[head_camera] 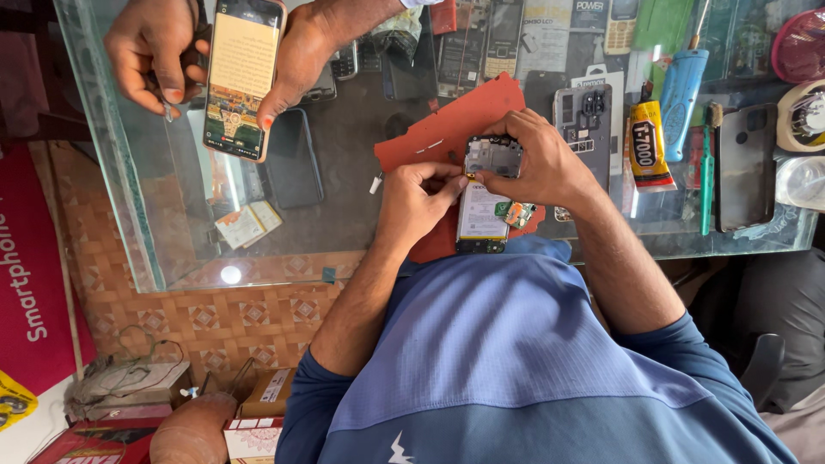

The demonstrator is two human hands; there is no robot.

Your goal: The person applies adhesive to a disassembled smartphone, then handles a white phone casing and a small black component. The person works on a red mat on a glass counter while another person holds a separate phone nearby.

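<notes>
both hands [477, 176] pinch opened phone [483, 199] | yellow glue tube [646, 142] right | red mat [447, 129]

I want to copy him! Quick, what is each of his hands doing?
Left hand: grip pinched shut on a small part at the opened phone.
Right hand: closed around the opened phone's top, steadying it on the red mat.

Glass counter [120, 172] over patterned tan floor [223, 318]

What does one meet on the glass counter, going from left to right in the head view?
Another person's lit smartphone → left hand → opened phone on a red mat → right hand → yellow glue tube → blue tool → green toothbrush → tape roll.
</notes>
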